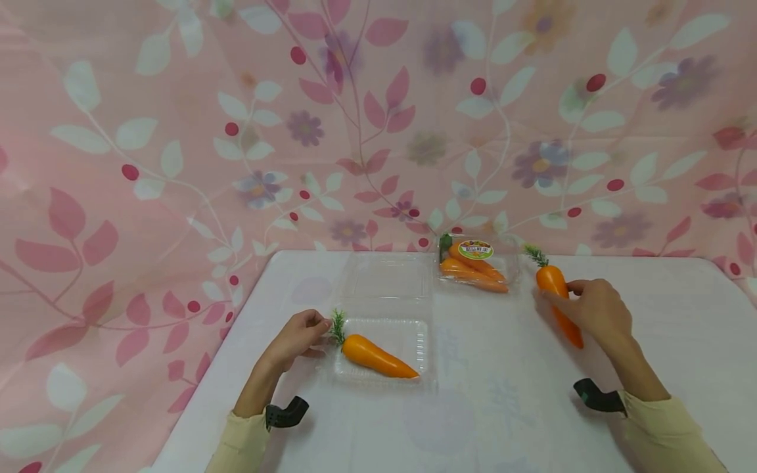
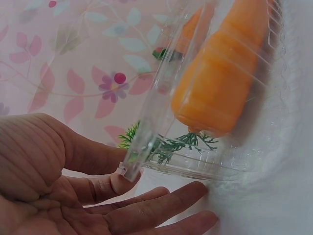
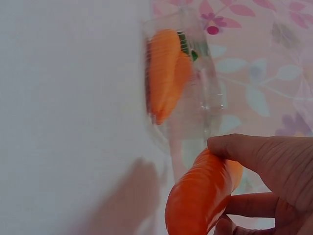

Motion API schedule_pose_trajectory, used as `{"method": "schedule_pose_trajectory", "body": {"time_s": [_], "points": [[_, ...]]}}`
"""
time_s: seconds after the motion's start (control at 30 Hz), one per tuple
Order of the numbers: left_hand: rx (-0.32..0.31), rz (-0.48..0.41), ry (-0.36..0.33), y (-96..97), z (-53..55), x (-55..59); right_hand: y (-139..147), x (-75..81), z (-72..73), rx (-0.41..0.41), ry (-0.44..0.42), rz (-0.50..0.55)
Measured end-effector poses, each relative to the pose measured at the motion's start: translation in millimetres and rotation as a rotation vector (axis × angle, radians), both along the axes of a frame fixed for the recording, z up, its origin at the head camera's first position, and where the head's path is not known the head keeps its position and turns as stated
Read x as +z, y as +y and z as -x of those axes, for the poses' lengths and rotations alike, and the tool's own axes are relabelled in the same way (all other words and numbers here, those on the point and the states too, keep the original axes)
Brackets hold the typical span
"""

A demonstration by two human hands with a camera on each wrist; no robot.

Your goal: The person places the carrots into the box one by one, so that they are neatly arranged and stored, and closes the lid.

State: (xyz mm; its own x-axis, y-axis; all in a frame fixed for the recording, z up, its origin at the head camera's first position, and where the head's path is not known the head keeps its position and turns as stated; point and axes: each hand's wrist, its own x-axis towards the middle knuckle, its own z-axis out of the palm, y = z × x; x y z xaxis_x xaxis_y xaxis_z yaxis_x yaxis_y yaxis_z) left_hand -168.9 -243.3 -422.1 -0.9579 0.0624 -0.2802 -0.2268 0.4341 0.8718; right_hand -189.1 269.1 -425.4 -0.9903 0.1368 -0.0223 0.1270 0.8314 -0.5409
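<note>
An opened clear plastic clamshell box [image 1: 422, 341] lies on the table, its lid [image 1: 387, 276] folded back behind it. Inside the tray rests an orange carrot [image 1: 378, 358], its green top leaning over the left rim. My left hand [image 1: 301, 336] is at that left side; in the left wrist view its thumb and index finger pinch the rim corner, the other fingers stretched below. My right hand [image 1: 600, 312] grips another carrot [image 1: 552, 282] between thumb and fingers, tip slanting towards me and green top pointing away. The right wrist view shows this carrot [image 3: 200, 196] close up.
A closed clear box [image 1: 473, 263] with carrots and an oval label stands at the table's back edge, between the open lid and my right hand. Behind the white table [image 1: 508, 407] hangs a pink floral cloth [image 1: 367, 131].
</note>
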Motion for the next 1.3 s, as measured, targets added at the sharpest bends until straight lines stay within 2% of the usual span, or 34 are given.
{"method": "schedule_pose_trajectory", "body": {"time_s": [0.3, 0.5, 1.03, 1.3], "points": [[0.001, 0.017, 0.001, -0.2, 0.7, -0.4, 0, 18.7, -4.7, -0.009, 0.055, 0.003], [0.008, 0.018, 0.002, 0.4, 0.7, -0.8, -7, 28.1, -8.0, -0.001, 0.062, 0.008], [0.007, 0.023, -0.004, 0.7, 0.5, -0.4, -42, 40.6, -16.6, 0.139, 0.136, 0.055], [0.009, 0.017, -0.003, -0.1, 0.7, -1.0, -58, 42.4, -16.1, 0.185, 0.116, 0.082]]}}
